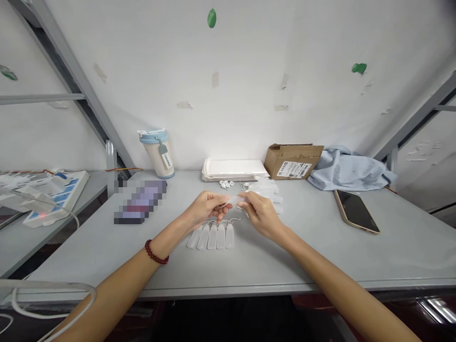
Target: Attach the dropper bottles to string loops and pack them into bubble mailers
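Note:
Between my two hands, above the table, is a small translucent white plastic sleeve (234, 200). My left hand (207, 208) pinches near its left end, where a thin white cord seems to run; the fingertips partly hide it. Thumb and fingers of my right hand (261, 213) close on the sleeve's right end. Just below lie several similar corded sleeves (213, 236) in a neat row, cords pointing away from me. More translucent sleeves (270, 189) are heaped behind my right hand. Several small white round pieces (226, 184) sit beyond my fingers.
At the back stand a stack of white flat packs (235, 169), a cardboard box (294, 162) and a blue-lidded tumbler (156, 154). Light blue cloth (351, 171) and a phone (356, 211) lie right. A blurred-out purple item (142, 202) and a power strip (60, 202) are left.

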A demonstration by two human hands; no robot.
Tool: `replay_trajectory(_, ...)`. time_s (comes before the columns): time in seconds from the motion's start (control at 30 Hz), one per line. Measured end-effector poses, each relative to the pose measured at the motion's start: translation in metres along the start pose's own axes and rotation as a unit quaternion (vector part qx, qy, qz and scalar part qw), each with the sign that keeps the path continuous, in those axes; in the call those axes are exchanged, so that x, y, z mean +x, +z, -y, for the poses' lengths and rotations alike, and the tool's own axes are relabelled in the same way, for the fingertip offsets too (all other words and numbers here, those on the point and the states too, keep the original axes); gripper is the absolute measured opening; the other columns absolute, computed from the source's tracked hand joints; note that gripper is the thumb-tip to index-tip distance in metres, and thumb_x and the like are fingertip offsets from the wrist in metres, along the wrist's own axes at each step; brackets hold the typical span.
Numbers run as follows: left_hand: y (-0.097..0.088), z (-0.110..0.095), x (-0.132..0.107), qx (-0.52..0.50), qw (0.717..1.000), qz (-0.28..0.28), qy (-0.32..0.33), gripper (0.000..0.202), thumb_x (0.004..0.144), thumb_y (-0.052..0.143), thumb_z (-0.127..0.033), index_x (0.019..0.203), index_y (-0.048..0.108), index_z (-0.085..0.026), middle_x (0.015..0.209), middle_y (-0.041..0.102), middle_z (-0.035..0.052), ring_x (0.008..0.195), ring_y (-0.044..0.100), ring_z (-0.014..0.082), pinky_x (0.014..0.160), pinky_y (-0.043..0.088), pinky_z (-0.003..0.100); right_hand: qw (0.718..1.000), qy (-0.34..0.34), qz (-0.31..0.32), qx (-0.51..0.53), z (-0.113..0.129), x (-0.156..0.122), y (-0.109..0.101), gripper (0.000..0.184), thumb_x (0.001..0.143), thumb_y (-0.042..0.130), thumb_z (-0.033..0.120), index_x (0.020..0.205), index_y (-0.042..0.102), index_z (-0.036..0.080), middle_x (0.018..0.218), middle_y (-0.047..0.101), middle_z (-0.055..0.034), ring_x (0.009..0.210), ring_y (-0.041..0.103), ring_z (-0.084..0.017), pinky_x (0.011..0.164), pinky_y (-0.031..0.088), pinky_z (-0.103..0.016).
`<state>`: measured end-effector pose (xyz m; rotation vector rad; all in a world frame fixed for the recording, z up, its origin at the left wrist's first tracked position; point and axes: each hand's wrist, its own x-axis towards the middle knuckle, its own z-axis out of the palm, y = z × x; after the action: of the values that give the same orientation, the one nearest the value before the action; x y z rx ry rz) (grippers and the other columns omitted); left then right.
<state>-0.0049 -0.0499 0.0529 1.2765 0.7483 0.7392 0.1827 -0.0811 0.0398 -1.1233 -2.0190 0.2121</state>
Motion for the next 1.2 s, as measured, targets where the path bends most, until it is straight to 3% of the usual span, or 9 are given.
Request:
replay_trajectory(0.17,-0.002,0.006,0.002,0.063,0.997,0.029,0.016,0.036,0.079,0.059,-0.041,0.060,0.058,-0.010,0.062,0.055,0.0031,0.050,0.052,0.0091,0.046,0.044,0.022,0.996,0.060,0.042,0.041,0.004,0.006,-0.007,0.034,0.091,0.039,0.037,0.077,0.060,0.015,0.056,0.049,0.0024,0.050,0.041,-0.009,0.049,0.034,-0.021)
replay_trajectory(0.3,0.001,0.009,0.005,0.168,0.985,-0.001,0.033,0.040,0.083,0.050,-0.046,0.063,0.056,-0.011,0.066,0.057,0.0046,0.053,0.055,0.0110,0.053,0.049,0.026,0.993,0.094,0.057,0.053,0.005,0.009,-0.013,0.038,0.088,0.043,0.041,0.067,0.060,0.015,0.050,0.044,0.0042,0.047,0.039,-0.008,0.044,0.032,-0.019)
replay_trajectory(0.5,-0.022,0.019,0.028,0.301,0.944,-0.111,0.070,0.043,0.087,0.037,-0.048,0.081,0.058,-0.011,0.068,0.058,0.0066,0.057,0.057,0.0166,0.055,0.050,0.032,0.991,0.122,-0.051,-0.002,-0.004,0.016,-0.025,0.034,0.087,0.044,0.040,0.085,0.066,0.014,0.062,0.057,0.0001,0.053,0.046,-0.011,0.054,0.036,-0.023)
replay_trajectory(0.6,-0.040,0.024,0.042,0.392,0.900,-0.154,0.113,0.029,0.083,0.048,-0.037,0.092,0.060,-0.012,0.094,0.061,0.0117,0.079,0.060,0.0218,0.078,0.048,0.040,0.987,0.128,-0.091,-0.040,-0.013,0.020,-0.031,0.034,0.086,0.043,0.037,0.097,0.065,0.013,0.070,0.062,-0.0033,0.057,0.050,-0.013,0.058,0.039,-0.025)
replay_trajectory(0.73,-0.054,0.030,0.049,0.468,0.860,-0.126,0.160,0.031,0.084,0.047,-0.028,0.114,0.056,-0.021,0.132,0.047,0.0062,0.111,0.049,0.0236,0.098,0.036,0.041,0.985,0.125,-0.094,-0.074,-0.023,0.022,-0.034,0.036,0.086,0.043,0.033,0.110,0.061,0.013,0.084,0.065,-0.0076,0.064,0.054,-0.016,0.060,0.043,-0.028)
replay_trajectory(0.93,-0.059,0.039,0.050,0.629,0.755,-0.056,0.177,0.042,0.090,0.031,-0.016,0.128,0.047,-0.024,0.143,0.038,0.0007,0.111,0.043,0.0230,0.088,0.044,0.039,0.984,0.109,-0.057,-0.127,-0.033,0.022,-0.030,0.034,0.086,0.041,0.024,0.114,0.057,0.014,0.096,0.065,-0.0097,0.075,0.058,-0.019,0.066,0.044,-0.030)
replay_trajectory(1.07,-0.059,0.040,0.052,0.643,0.741,-0.054,0.185,0.052,0.081,0.033,-0.001,0.127,0.049,-0.021,0.140,0.041,0.0029,0.111,0.042,0.0226,0.090,0.043,0.038,0.979,0.104,0.003,-0.176,-0.036,0.021,-0.028,0.032,0.085,0.042,0.017,0.112,0.058,0.014,0.099,0.066,-0.0100,0.078,0.059,-0.020,0.068,0.043,-0.031)
replay_trajectory(1.2,-0.057,0.039,0.052,0.652,0.732,-0.051,0.190,0.059,0.076,0.033,0.003,0.128,0.047,-0.022,0.142,0.039,0.0025,0.112,0.042,0.0217,0.093,0.040,0.038,0.967,0.106,0.063,-0.224,-0.029,0.018,-0.025,0.030,0.084,0.044,0.012,0.110,0.059,0.014,0.102,0.064,-0.0119,0.085,0.058,-0.022,0.065,0.041,-0.029)
